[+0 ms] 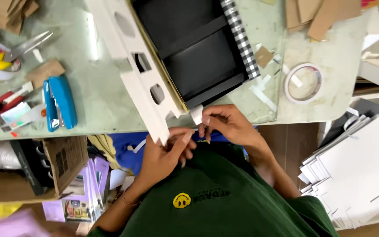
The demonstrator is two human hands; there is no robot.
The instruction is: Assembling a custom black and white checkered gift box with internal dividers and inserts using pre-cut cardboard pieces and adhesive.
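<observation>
A white cardboard panel (132, 61) with cut-out holes stands against a black box (196, 48) that has a checked edge strip (242, 39). My left hand (165, 153) pinches the panel's near bottom corner at the table edge. My right hand (224, 125) grips a small white strip (197, 114), perhaps tape, at the box's near corner, just beside the left hand. Both hands are close to my green shirt.
On the glass table (97, 96) lie a blue stapler (59, 103), scissors (20, 48), a tape roll (303, 82) and cardboard scraps (316, 15). A stack of white flat cards (356, 171) sits at right. A cardboard carton (62, 164) and leaflets are below left.
</observation>
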